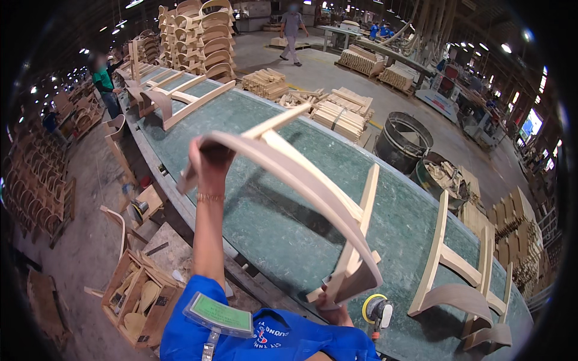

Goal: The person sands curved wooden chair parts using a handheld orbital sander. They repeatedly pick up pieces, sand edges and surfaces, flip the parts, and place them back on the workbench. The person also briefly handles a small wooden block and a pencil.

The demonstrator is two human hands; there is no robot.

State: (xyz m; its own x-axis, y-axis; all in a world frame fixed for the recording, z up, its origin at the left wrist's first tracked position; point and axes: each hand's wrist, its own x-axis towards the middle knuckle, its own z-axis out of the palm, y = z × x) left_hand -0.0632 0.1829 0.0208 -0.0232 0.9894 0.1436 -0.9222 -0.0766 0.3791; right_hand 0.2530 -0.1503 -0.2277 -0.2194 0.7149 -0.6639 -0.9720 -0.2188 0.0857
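Above the green-topped workbench (265,225), I hold a wooden chair frame with a wide curved back rail (295,180) and pale straight legs. My left hand (212,157) is closed around the far left end of that rail. Near the bench's front edge, my right hand (333,308) grips the frame's near end beside a leg joint; the frame partly hides its fingers. A round sander (378,311) with a yellow rim lies on the bench, just right of my right hand.
More chair frames stand on the bench, at the right (463,274) and far left (180,102). A wooden box (141,301) of offcuts sits below left. Beyond the bench are timber stacks (343,111) and a black drum (403,141). One person (293,30) walks behind; another (105,84) stands at the far end.
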